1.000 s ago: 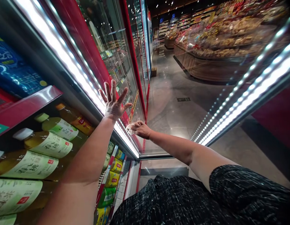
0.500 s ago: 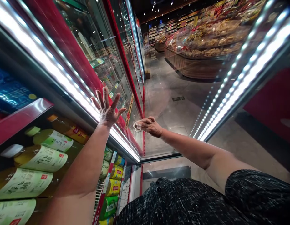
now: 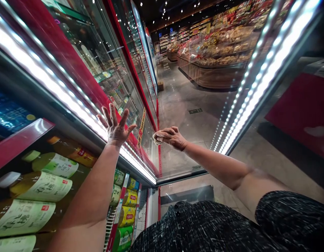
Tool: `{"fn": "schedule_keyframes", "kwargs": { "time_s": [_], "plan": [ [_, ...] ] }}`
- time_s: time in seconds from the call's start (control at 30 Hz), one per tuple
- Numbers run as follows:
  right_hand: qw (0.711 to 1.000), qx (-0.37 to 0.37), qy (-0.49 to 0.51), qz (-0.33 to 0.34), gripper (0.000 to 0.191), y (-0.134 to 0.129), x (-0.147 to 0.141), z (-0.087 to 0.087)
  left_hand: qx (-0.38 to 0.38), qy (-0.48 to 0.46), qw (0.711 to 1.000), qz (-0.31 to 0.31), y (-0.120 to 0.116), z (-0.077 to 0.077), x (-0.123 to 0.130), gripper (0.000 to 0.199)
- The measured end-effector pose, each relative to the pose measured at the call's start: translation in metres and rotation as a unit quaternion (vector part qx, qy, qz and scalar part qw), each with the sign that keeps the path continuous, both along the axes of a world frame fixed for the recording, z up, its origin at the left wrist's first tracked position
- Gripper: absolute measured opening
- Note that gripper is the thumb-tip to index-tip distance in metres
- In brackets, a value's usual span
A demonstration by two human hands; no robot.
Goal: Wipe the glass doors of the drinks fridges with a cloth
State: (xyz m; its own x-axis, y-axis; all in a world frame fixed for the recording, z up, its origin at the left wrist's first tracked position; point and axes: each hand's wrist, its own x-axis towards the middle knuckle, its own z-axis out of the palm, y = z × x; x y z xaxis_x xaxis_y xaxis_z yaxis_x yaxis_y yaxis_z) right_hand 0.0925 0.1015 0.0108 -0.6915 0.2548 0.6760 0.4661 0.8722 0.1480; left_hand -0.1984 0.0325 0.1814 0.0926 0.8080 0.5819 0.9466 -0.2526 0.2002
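Observation:
My left hand [image 3: 116,127] is raised with its fingers spread, holding nothing. It lies over the red frame [image 3: 99,92] beside a bright light strip [image 3: 80,115]; whether the palm presses on the frame I cannot tell. My right hand [image 3: 173,138] is closed around a crumpled, pale cleaning cloth [image 3: 158,138]. The cloth is at the transparent glass door [image 3: 180,157], close to its red hinge-side edge. Between the hands a yellow sticker [image 3: 141,127] with red and black print runs up the glass.
Bottled drinks [image 3: 42,185] with green-white labels stand on the cooler shelf at lower left. Yellow and green packs [image 3: 127,215] line a lower shelf. A second light strip [image 3: 266,77] edges the door at right. Beyond the glass stands a wooden display counter [image 3: 211,75] piled with goods.
My right hand with the cloth has shifted slightly right along the glass. My left hand stays spread in nearly the same place. The whole view has tilted a little.

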Motion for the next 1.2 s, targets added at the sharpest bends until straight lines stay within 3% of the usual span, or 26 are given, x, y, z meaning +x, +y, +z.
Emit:
{"fn": "schedule_keyframes", "kwargs": {
  "time_s": [0.13,0.2,0.37,0.47,0.53,0.67,0.77,0.97,1.2],
  "plan": [
    [0.999,0.027,0.019,0.033,0.024,-0.001,0.014,-0.017,0.019,-0.007,1.000,0.006,-0.002,-0.002,0.001,0.094],
    [0.998,0.039,0.028,0.028,0.023,-0.002,0.019,-0.017,0.028,-0.018,0.999,0.011,-0.004,-0.007,0.005,0.094],
    [0.995,0.060,0.069,-0.034,0.022,-0.003,0.032,-0.003,0.034,-0.119,0.992,0.021,-0.005,-0.036,0.030,0.076],
    [0.994,0.076,0.069,-0.038,0.014,-0.006,0.044,-0.011,0.021,-0.196,0.980,0.030,-0.003,-0.053,0.049,0.068],
    [0.994,0.081,0.057,-0.036,0.011,-0.008,0.053,-0.017,-0.005,-0.213,0.975,0.055,-0.001,-0.060,0.057,0.076],
    [0.991,0.078,0.075,-0.072,0.017,-0.004,0.067,-0.013,-0.070,-0.178,0.972,0.139,0.003,-0.064,0.059,0.127],
    [0.988,0.073,0.095,-0.095,0.024,0.000,0.075,-0.012,-0.076,-0.161,0.970,0.163,0.005,-0.065,0.057,0.147],
    [0.994,0.029,0.036,-0.104,0.027,-0.002,0.104,-0.038,-0.042,-0.162,0.974,0.156,0.005,-0.065,0.059,0.151],
    [0.990,0.028,0.086,-0.111,0.037,0.008,0.136,-0.027,-0.024,-0.170,0.972,0.162,0.002,-0.069,0.060,0.149]
  ]
}}
